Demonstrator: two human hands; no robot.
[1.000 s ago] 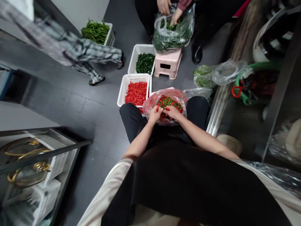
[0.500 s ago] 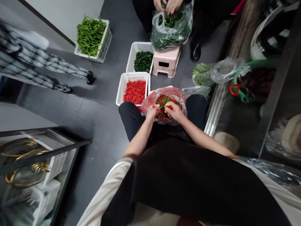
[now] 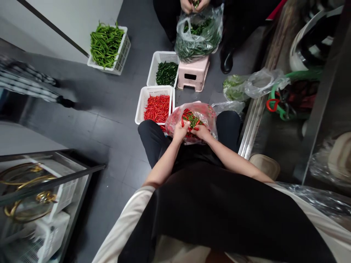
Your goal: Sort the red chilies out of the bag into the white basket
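Between my knees sits a clear plastic bag (image 3: pixel 173 116) of red chili peppers (image 3: pixel 192 119) with green stems. My left hand (image 3: pixel 181 130) is closed on red chili peppers whose tips stick up past the fingers. Close beside it over the bag's opening, my right hand (image 3: pixel 201 131) is closed too, with a red chili at its fingertips. Just beyond my left knee stands a white basket (image 3: pixel 139 106) of loose red chilies (image 3: pixel 157 108). Behind it is another white basket (image 3: pixel 151 69) holding dark green chilies (image 3: pixel 166 73).
Opposite me a person's hands (image 3: pixel 194 5) work above a bag of green chilies (image 3: pixel 192 47) on a pink stool (image 3: pixel 193 73). A basket of long green peppers (image 3: pixel 106 44) stands far left. Someone walks at left (image 3: pixel 30 80). Metal shelving (image 3: pixel 90 170) flanks me; scissors (image 3: pixel 274 105) lie right.
My hands have come closer together over the bag, the left shifting slightly right. The walking person has moved further left. The other person's hands have risen a little.
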